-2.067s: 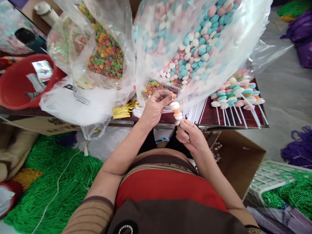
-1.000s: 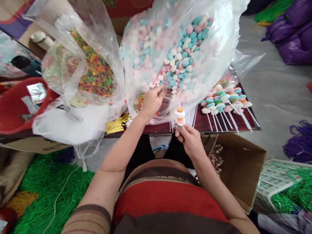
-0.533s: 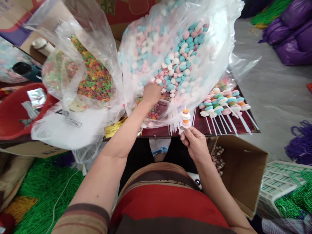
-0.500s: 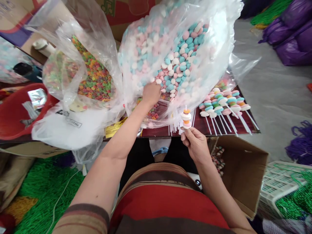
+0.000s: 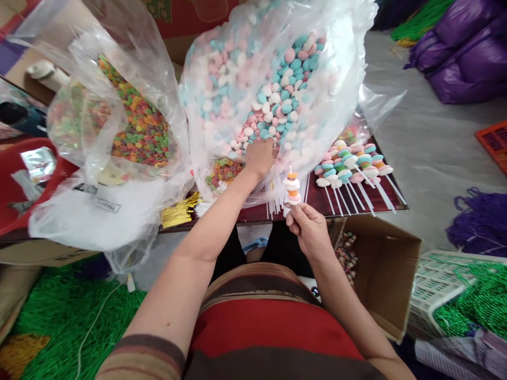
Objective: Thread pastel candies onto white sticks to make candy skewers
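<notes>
White and orange sweets sit on a stick pinched by the right hand. Beyond it, the left hand reaches into the big bag, grip hidden. A loose pinch could drop the stick.

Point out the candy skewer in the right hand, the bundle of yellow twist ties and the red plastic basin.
Candy skewer [image 5: 292,184]: head view, on its upper white candy.
Yellow twist ties [image 5: 177,212]: head view, middle of the bundle.
Red plastic basin [image 5: 8,159]: head view, bare inner wall.
</notes>
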`<state>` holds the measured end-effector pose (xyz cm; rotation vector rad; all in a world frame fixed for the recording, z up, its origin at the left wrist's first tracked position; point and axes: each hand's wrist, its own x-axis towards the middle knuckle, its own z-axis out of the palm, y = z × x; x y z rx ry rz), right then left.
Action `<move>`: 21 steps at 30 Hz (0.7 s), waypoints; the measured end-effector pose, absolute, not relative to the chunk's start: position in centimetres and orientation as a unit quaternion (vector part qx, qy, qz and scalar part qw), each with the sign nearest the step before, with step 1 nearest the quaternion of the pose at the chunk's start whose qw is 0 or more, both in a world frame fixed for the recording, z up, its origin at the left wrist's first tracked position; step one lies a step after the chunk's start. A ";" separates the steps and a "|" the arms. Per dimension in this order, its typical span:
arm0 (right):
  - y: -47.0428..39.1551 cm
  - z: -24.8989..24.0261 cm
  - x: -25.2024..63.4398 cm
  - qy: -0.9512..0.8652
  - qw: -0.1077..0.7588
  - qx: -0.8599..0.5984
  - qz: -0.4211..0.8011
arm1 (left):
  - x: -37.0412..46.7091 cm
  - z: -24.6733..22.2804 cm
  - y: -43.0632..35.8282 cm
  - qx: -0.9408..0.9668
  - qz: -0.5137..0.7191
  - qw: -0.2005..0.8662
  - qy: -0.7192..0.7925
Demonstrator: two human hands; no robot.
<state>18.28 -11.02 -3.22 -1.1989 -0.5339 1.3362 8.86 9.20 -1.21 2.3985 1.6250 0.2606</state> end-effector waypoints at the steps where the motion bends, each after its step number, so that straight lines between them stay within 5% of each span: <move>1: -11.0 -3.3 18.3 -0.234 0.592 -0.517 0.572 | 8.8 -1.2 9.2 0.823 0.086 0.113 0.550; 21: -11.4 -2.2 17.5 -0.227 0.567 -0.482 0.628 | 7.5 -1.6 9.6 0.829 0.107 0.109 0.538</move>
